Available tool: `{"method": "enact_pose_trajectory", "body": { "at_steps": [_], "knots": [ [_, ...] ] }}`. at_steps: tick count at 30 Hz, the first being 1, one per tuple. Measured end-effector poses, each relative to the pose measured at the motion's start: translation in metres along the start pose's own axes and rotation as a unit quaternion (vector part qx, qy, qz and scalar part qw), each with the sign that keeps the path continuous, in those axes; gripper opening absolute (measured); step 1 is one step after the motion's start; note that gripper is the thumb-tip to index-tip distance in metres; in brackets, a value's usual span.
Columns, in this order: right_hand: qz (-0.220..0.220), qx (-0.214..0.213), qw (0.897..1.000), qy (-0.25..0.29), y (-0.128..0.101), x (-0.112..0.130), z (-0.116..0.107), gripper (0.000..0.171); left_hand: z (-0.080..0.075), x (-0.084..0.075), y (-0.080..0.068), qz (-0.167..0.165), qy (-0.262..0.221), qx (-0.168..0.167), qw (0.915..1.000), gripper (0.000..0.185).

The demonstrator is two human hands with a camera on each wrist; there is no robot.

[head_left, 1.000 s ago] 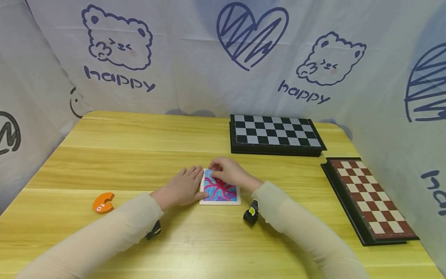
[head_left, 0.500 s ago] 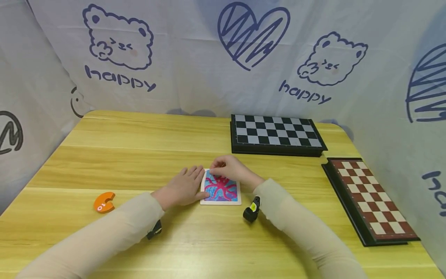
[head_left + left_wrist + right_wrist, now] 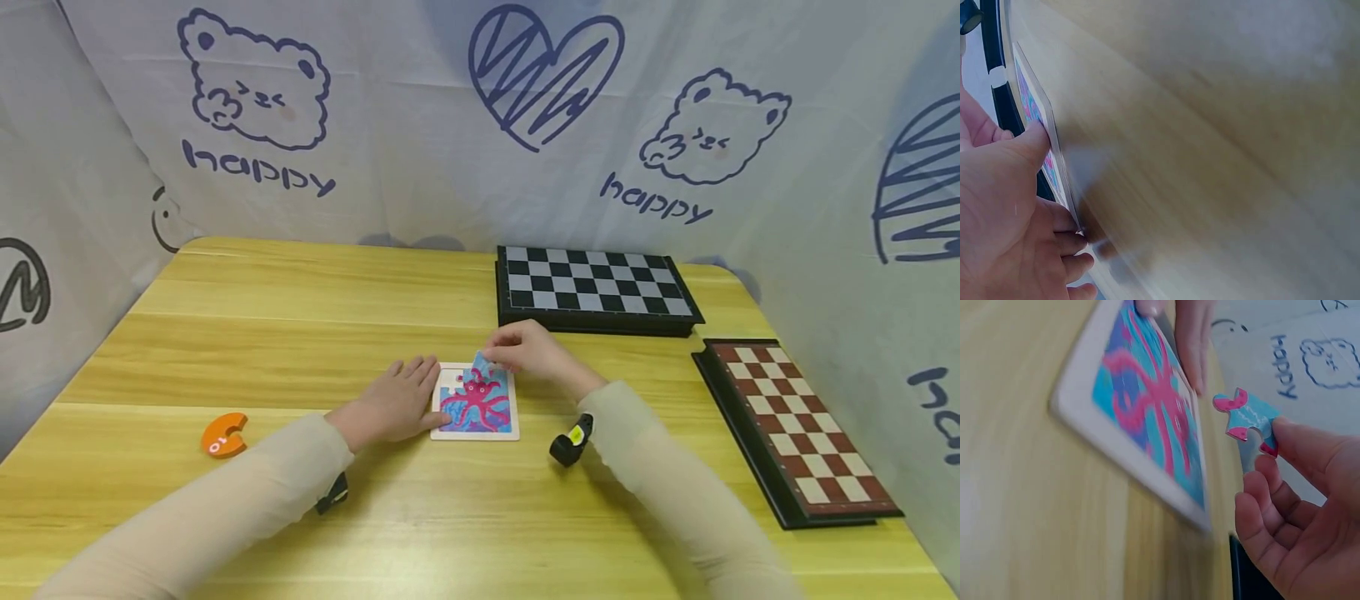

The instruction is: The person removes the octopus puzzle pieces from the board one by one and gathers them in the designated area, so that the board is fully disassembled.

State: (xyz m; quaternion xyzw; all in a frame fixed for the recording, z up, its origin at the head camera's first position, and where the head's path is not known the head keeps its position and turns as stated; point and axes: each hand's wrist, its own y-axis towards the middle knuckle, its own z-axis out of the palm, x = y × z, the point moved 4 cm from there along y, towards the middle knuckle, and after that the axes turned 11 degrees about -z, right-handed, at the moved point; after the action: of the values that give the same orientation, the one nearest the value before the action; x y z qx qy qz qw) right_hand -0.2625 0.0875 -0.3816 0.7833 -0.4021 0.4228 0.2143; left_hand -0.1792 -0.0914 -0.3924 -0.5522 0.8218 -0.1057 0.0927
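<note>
Passable from the near side, over bare table (image 3: 450,525) between left sleeve (image 3: 225,500) and right sleeve (image 3: 667,492), up to the puzzle (image 3: 480,410). Blocked at its left edge by the left hand (image 3: 392,406), above its far right corner by the right hand (image 3: 534,353) and pinched piece (image 3: 1250,417). Hemmed in beyond by the black chessboard (image 3: 596,286), rightward by the brown chessboard (image 3: 798,429). Passable beyond the left sleeve, around the orange block (image 3: 220,437).

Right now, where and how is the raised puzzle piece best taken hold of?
Pinch the puzzle piece at its blue end opposite the knob, with the right hand coming from the right. That end probably suits best: its visible edge looks straight, and the knob is left uncovered.
</note>
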Motion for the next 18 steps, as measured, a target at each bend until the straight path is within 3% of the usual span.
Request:
{"method": "enact_pose_trajectory", "body": {
  "at_steps": [9, 18],
  "knots": [
    [0.039, -0.008, 0.998, -0.051, -0.02, -0.029, -0.034, 0.014, -0.001, 0.0, -0.001, 0.009, -0.005, -0.006, 0.9999, 0.075],
    [0.062, -0.002, 0.993, -0.102, -0.028, -0.042, -0.046, 0.013, -0.001, 0.0, -0.002, 0.012, -0.009, -0.004, 0.9999, 0.074]
  ]
}}
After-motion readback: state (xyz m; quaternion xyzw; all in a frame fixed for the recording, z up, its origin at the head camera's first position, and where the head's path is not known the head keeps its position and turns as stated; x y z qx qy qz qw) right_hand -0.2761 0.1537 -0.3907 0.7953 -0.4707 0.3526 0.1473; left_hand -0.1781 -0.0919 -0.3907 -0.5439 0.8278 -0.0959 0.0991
